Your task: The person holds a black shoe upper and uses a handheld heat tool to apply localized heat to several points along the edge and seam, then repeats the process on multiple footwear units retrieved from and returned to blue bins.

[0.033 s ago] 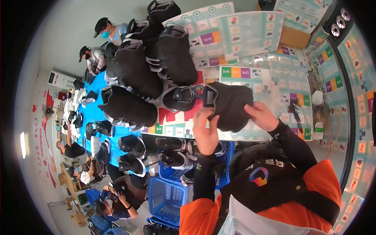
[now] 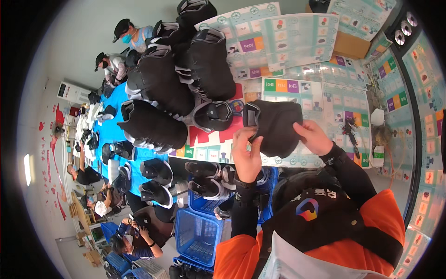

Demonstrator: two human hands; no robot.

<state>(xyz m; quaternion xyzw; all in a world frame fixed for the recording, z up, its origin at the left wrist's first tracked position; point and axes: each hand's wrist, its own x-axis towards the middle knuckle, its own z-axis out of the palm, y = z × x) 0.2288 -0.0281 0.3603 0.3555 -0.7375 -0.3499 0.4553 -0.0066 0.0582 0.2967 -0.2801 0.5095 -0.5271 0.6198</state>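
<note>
Above the near edge of the patterned table, a black shoe upper (image 2: 278, 129) with a grey-lined collar at its left end is held between both my hands. My left hand (image 2: 247, 156) is closed on its lower left edge, by the collar opening. At the right edge, my right hand (image 2: 314, 137) pinches the black fabric between thumb and fingers. Left of it sits a single black shoe upper (image 2: 213, 116) with a pale edge. Further left are nested stacks of similar uppers, a near stack (image 2: 151, 126), a middle stack (image 2: 162, 83) and a far stack (image 2: 210, 65).
Blue baskets (image 2: 197, 235) stand below the table's near edge, one with shoes inside. A dark hand tool (image 2: 350, 135) lies to the right on the table (image 2: 320, 160). Patterned boards (image 2: 299, 42) lean at the back. Along a blue-covered table (image 2: 109, 125) at left, several people work.
My hands and the black shoe upper sit a few pixels further right and lower, much as the whole view does. Both hands keep their hold.
</note>
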